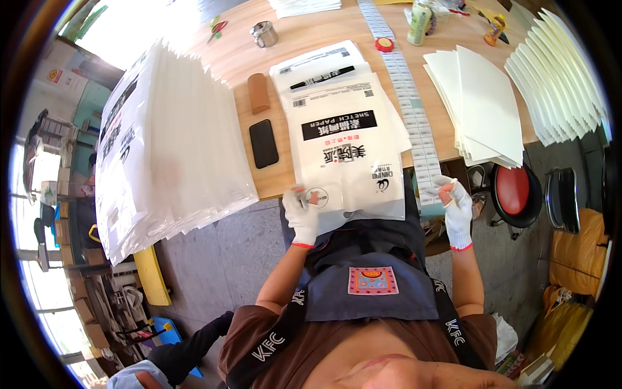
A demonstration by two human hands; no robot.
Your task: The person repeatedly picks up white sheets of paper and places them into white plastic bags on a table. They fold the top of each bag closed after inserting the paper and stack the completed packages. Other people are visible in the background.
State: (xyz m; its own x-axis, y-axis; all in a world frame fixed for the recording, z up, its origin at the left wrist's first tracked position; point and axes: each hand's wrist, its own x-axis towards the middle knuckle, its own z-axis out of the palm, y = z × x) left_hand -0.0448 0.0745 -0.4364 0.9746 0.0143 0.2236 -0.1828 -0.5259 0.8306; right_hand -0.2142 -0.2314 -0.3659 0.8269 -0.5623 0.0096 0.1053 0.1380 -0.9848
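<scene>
A clear plastic bag of white paper [350, 168], printed black and red, lies in front of me, its lower end hanging past the table edge. My left hand [302, 217], in a white glove with bare fingertips, is at the bag's lower left corner, thumb and forefinger apart. A long strip of printed labels [411, 123] runs down the table to the right of the bag. By its near end is my right hand [457, 211], gloved the same way, with fingers curled and fingertips together. What they pinch is too small to make out. More bagged paper [317, 61] lies behind.
A tall stack of plastic bags [175, 149] stands at the left. Near it lie a black phone [264, 143] and a brown block [258, 93]. A metal mug [264, 34], red tape roll [384, 45], green can [420, 23] and white sheets [486, 104] are farther off.
</scene>
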